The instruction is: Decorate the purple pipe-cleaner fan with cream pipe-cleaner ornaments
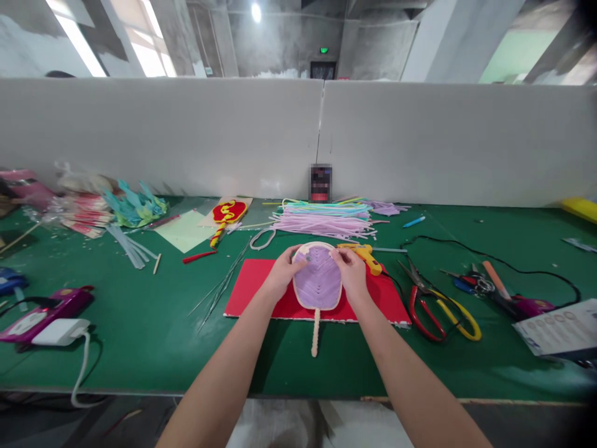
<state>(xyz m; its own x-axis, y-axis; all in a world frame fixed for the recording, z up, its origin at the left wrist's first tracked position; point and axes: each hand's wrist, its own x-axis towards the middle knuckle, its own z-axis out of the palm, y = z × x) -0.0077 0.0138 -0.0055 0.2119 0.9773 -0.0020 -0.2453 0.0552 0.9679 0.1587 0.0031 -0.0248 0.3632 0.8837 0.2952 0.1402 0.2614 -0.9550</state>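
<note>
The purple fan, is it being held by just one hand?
No, the left hand and the right hand hold opposite sides of the purple fan.

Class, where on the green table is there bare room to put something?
Bare: the front left of the green table, between the white charger and the thin wires; also the back right, between the blue pen and the yellow item. Crowded: the back left, around the turquoise bundle, and behind the purple fan, where pastel strips are heaped.

Green table (153,330), red board (249,289), pastel pipe cleaners (321,224), pale green paper (184,233)
</note>
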